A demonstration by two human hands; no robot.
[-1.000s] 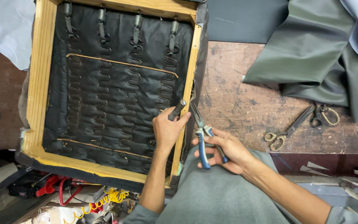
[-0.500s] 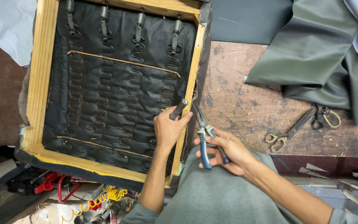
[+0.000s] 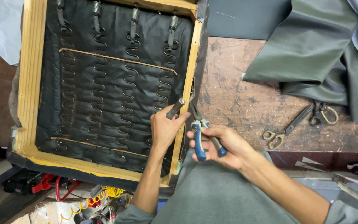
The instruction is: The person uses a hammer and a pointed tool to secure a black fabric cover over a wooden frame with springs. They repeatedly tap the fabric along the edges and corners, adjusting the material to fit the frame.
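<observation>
A wooden seat frame lies upside down on the workbench, with black lining and zigzag steel springs across it. My left hand rests on the frame's right rail and grips a dark-handled tool. My right hand holds blue-handled pliers, whose jaws point up at the outer edge of the right rail. Grey-green fabric hangs below the frame's corner, under my forearms.
A worn wooden bench top lies to the right, with old scissors on it. Folded olive-grey vinyl is piled at the upper right. Red and yellow cables lie below the frame.
The view has shifted slightly; the frame sits a little higher and closer. My hands stay at the right rail, the pliers moved a little nearer the rail's edge.
</observation>
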